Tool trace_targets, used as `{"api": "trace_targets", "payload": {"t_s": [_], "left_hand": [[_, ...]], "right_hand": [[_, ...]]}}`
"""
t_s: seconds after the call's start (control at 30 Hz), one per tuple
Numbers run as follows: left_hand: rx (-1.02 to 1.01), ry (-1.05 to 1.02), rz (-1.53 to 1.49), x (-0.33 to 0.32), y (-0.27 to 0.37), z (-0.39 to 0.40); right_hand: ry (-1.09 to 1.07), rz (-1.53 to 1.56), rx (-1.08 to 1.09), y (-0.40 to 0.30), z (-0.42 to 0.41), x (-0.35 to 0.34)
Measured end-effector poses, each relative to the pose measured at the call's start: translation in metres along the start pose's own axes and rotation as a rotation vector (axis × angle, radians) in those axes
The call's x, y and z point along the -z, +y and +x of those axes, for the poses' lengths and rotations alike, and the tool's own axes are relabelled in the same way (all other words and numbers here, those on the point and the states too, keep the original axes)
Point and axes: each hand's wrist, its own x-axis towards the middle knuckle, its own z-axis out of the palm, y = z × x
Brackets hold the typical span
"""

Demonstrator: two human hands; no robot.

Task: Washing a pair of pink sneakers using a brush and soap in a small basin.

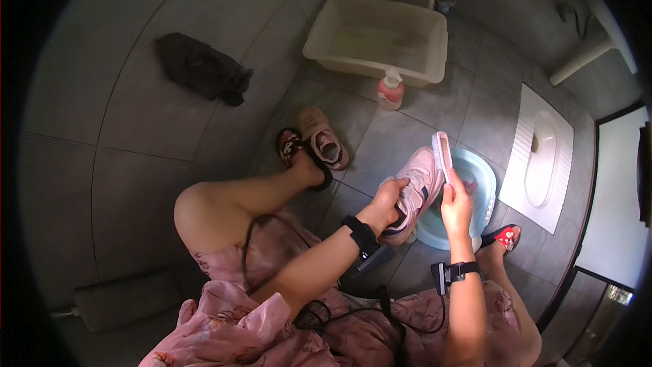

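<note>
My left hand (388,203) grips a pink sneaker (418,173) near its opening, its toe pointing away from me. In my right hand (457,209) is a scrubbing brush (442,150) with a pink-white back, held by its handle. The brush's bristles lie against the side of the sneaker near the toe. Below both hands stands a light blue plastic basin (486,173) with liquid and something reddish in it. Another sneaker (323,137) rests on the floor tiles at the left, beside my slippered foot.
A pump bottle (390,93) with pink contents stands before a large translucent plastic tub (374,69). A white squat toilet (540,158) is set in the floor at right. A dark bag (201,69) is at the left wall. Black cables (351,311) run over my lap.
</note>
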Motion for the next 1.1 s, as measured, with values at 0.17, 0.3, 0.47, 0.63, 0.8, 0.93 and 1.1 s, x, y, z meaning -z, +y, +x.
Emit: {"api": "trace_targets", "payload": {"t_s": [0.17,0.3,0.47,0.63,0.8,0.93,1.1], "left_hand": [[0.052,-0.131,-0.292,0.012,0.036,0.003],[0.057,-0.077,-0.330,0.009,0.033,0.003],[-0.025,-0.251,-0.195,0.001,0.028,0.002],[-0.084,-0.418,-0.674,0.008,0.066,-0.011],[-0.069,-0.402,-0.626,-0.008,0.062,-0.018],[-0.030,-0.424,-0.615,-0.011,0.053,-0.020],[-0.134,-0.464,-0.708,-0.009,0.076,-0.031]], "right_hand": [[-0.035,-0.006,0.148,-0.027,-0.061,0.006],[0.040,-0.145,0.188,-0.039,-0.055,0.008],[0.100,-0.162,0.165,-0.049,-0.016,0.016],[0.003,-0.102,0.271,-0.064,-0.079,0.012],[0.056,-0.155,0.267,-0.078,-0.066,0.013],[0.122,-0.160,0.366,-0.068,-0.038,0.012],[0.081,-0.236,0.439,-0.031,-0.081,0.019]]}}
